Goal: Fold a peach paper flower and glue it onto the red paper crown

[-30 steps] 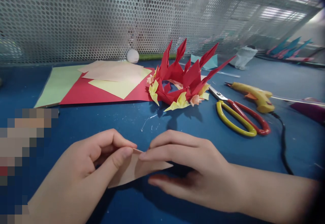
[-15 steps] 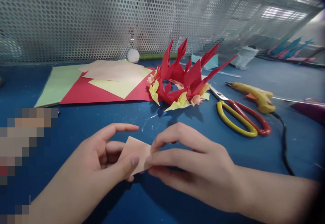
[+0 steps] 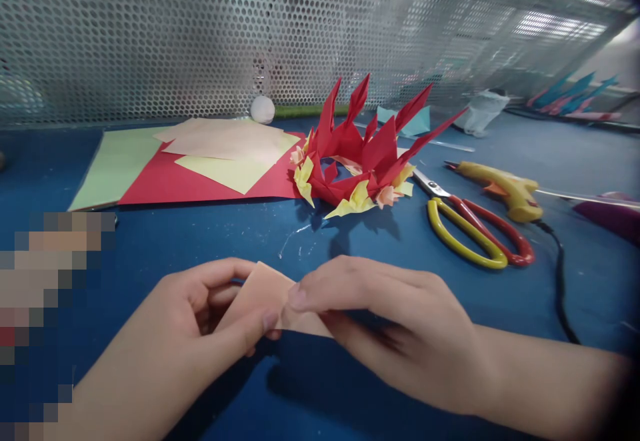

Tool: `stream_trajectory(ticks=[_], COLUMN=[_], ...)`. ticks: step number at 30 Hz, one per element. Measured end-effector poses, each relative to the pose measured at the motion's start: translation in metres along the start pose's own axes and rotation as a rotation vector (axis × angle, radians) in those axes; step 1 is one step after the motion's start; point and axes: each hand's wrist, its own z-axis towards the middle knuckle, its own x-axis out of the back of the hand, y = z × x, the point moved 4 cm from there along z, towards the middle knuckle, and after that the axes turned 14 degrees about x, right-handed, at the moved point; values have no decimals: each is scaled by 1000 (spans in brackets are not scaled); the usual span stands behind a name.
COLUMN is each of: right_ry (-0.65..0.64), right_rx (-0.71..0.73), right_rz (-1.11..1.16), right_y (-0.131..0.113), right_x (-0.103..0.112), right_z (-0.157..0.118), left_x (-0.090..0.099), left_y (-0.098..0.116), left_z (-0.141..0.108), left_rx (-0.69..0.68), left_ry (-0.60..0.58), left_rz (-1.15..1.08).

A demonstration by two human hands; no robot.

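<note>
A small folded sheet of peach paper (image 3: 257, 294) is held between my two hands, above the blue table. My left hand (image 3: 200, 334) grips its left side, thumb on top and fingers behind. On the right side, my right hand (image 3: 390, 327) pinches the paper, its fingertips pressed on the upper face; a pointed flap shows beneath them. Beyond my hands stands a red folded-paper crown (image 3: 340, 181) with tall spikes, and yellow paper leaves and peach paper flowers around its base.
Sheets of green paper (image 3: 120, 161), red paper (image 3: 150, 184) and peach paper (image 3: 225, 139) lie at the back left. Scissors (image 3: 467, 234) and a yellow glue gun (image 3: 505, 187) with a black cord lie right. A perforated metal screen (image 3: 175, 41) bounds the back; a white ball (image 3: 263, 109) rests near it.
My right fingers have moved over the paper's top face, and a pointed flap now shows at the lower right. My left index finger has curled in from its outstretched position to the paper.
</note>
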Motion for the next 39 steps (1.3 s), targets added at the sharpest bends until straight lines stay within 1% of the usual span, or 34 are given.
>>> stream_trajectory(ticks=[4, 6, 10, 13, 17, 20, 22, 26, 30, 35, 39], right_ry=[6, 19, 77, 146, 239, 296, 299, 262, 257, 219, 227], right_rx=[-11, -49, -189, -311, -528, -637, -660, -651, -648, -707, -729], right_rz=[26, 36, 30, 62, 207, 294, 321, 305, 258, 281, 322], right_y=[4, 6, 9, 9, 12, 14, 16, 17, 17, 19, 17], right_x=[0, 0, -1, -6, -14, -19, -20, -21, -19, -20, -20], right_z=[-2, -2, -2, -1, -3, -5, -6, -6, -6, -5, -7], left_x=[-2, -3, -5, -6, -7, -8, -9, -10, -8, -8, -9], left_y=[-4, -6, -8, -9, -7, -6, -6, -3, -3, -6, -5], left_z=[1, 1, -1, -3, -5, -5, -6, -7, -7, -6, -4], left_rx=[5, -4, 44, 86, 27, -13, -17, 4, 36, 46, 37], left_ry=[-59, -82, -113, -106, -58, -32, -16, -1, 14, -5, -41], left_rz=[45, 49, -6, 24, 81, 119, 137, 162, 273, 315, 268])
